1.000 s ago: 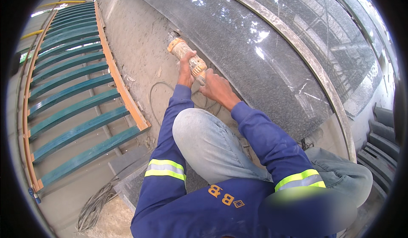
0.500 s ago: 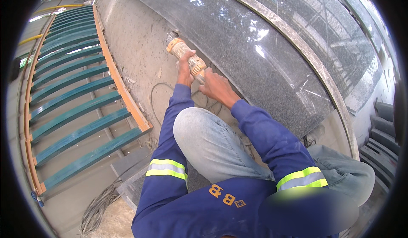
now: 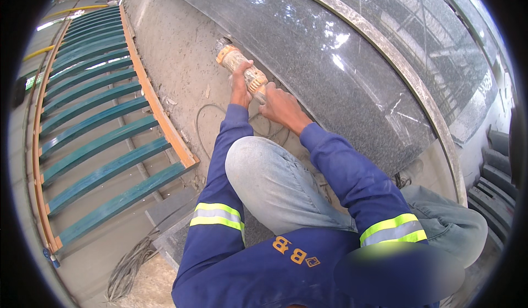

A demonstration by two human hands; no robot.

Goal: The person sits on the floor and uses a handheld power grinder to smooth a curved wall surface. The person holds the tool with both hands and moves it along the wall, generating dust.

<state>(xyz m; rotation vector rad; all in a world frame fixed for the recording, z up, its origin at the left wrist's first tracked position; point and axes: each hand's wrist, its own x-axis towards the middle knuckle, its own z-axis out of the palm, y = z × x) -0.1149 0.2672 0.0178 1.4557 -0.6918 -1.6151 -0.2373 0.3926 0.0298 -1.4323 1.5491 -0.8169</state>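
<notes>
A dusty orange hand grinder (image 3: 237,62) lies against the lower edge of a large dark polished stone slab (image 3: 352,71). My left hand (image 3: 241,88) grips the grinder's body from the left. My right hand (image 3: 280,108) holds its rear end, close to the slab's edge. Both arms wear blue sleeves with reflective bands. My bent knee in grey trousers (image 3: 264,170) sits just below the hands. The grinder's disc is hidden at the slab edge.
A dusty grey surface (image 3: 176,55) runs beside the slab, with a thin cable (image 3: 201,126) looping on it. To the left stands a rack of teal slats in an orange frame (image 3: 104,132). Coiled cable (image 3: 129,264) lies bottom left. Dark stacked pieces (image 3: 495,187) sit far right.
The grinder and both hands have stayed at the same spot on the slab edge; only the view has shifted slightly.
</notes>
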